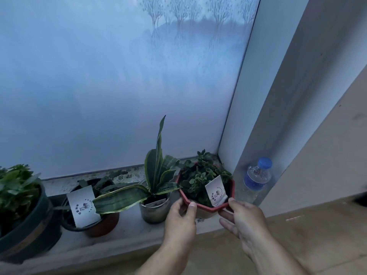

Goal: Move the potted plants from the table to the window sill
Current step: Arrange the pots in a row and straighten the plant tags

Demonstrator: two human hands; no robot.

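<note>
Red octagonal plastic pot [206,197] of small-leaved greenery sits at the stone window sill [127,231]'s right end, both hands clamped on its near rim: left hand [179,221] at 8 o'clock, right hand [241,219] at 4; clear-potted snake plant [155,197] just beside at 9; blue-capped water bottle [256,179] near at 3.

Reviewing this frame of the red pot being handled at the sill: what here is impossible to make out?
Head view only:
- Whether the red pot rests on the window sill or is held just above: its base is hidden by the left hand and right hand.
- Print on the white card: too small.
- The dark pot: cut off by the left edge.
- Outdoors: blurred by the frosted window.
- The table: out of frame.
</note>
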